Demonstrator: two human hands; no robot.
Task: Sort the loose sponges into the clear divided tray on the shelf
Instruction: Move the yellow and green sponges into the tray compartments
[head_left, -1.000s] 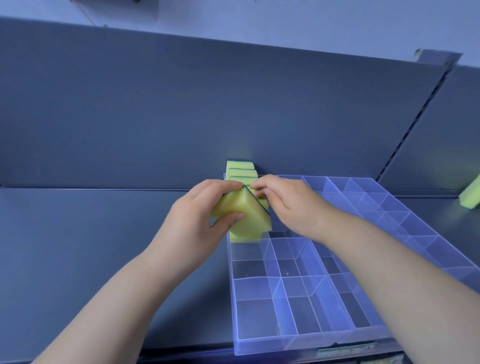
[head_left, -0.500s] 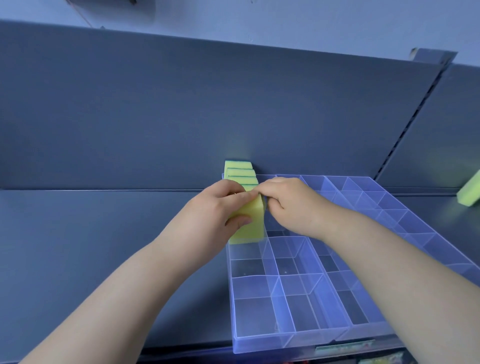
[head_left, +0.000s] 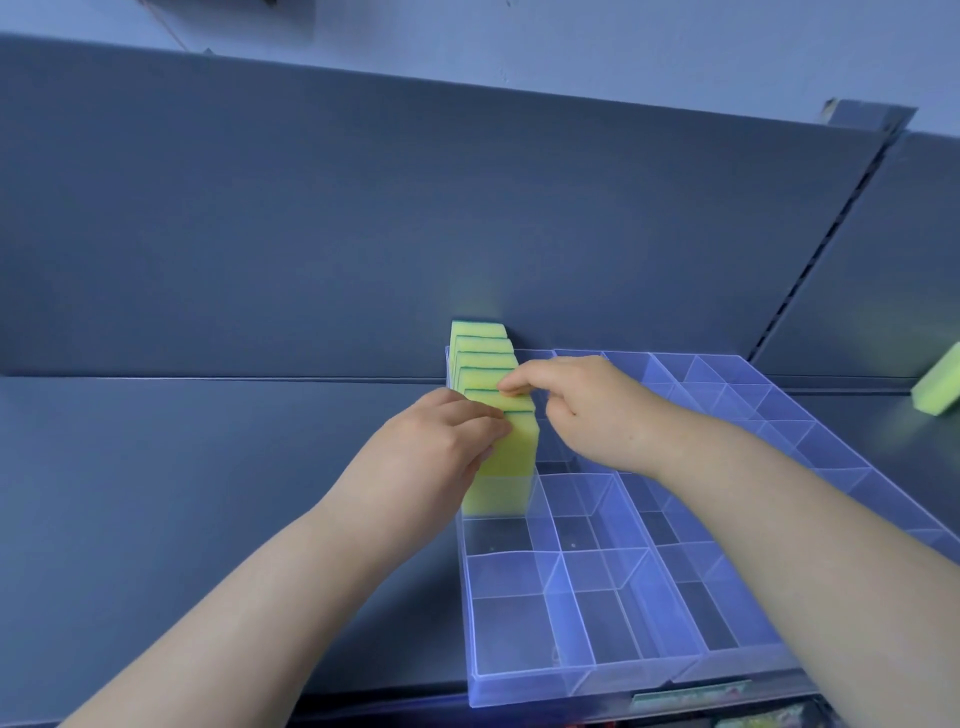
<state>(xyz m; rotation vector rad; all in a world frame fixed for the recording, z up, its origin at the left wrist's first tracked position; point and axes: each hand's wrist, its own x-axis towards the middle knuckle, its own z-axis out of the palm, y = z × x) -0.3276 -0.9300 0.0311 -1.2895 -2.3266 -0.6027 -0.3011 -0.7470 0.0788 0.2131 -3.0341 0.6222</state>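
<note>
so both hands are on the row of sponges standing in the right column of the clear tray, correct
Not quite: the head view shows the row of sponges standing in the left column of the clear tray, not the right. Both the left hand and right hand are on it.

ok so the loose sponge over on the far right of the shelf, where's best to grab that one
The loose sponge lies tilted on the shelf at the right frame edge, outside the clear divided tray, partly cut off. Likely best to come from above with the right hand and pinch across its two long yellow-green faces: they look flat and parallel, and nothing visible crowds it.
</note>
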